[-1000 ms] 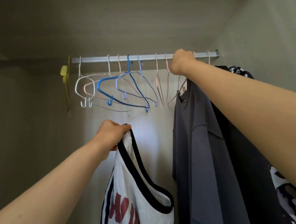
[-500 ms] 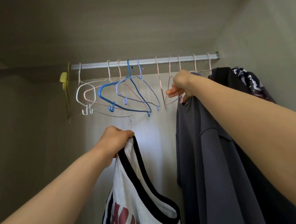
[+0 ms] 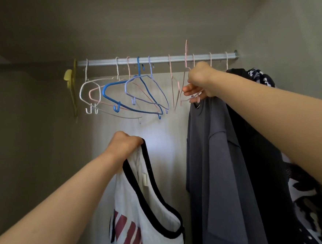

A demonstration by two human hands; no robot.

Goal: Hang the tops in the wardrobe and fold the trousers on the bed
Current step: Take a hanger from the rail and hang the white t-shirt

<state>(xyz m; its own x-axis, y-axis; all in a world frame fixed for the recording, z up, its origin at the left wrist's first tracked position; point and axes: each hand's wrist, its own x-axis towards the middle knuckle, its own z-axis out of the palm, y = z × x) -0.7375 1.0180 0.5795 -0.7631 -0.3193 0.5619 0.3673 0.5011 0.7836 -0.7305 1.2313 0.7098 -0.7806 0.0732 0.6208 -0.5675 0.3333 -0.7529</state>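
Observation:
My left hand (image 3: 124, 144) grips the black-trimmed shoulder strap of a white tank top (image 3: 144, 218) with red lettering, which hangs down below it. My right hand (image 3: 199, 83) holds a thin pink hanger (image 3: 186, 59) whose hook stands above the silver wardrobe rail (image 3: 155, 59), lifted off it. Just below and right of that hand hangs a grey T-shirt (image 3: 216, 165). Behind it hang a black top (image 3: 257, 143) and a dark patterned top (image 3: 314, 197).
Several bare hangers, white, pink and blue (image 3: 128, 97), crowd the rail's left half. A yellow hanger (image 3: 72, 86) hangs at the rail's left end. The wardrobe's side walls close in left and right; a gap lies between the tank top and the grey T-shirt.
My right hand came down from the rail to the pink hanger beside the grey T-shirt, took hold of it and raised its hook above the rail. My left hand kept holding the tank top.

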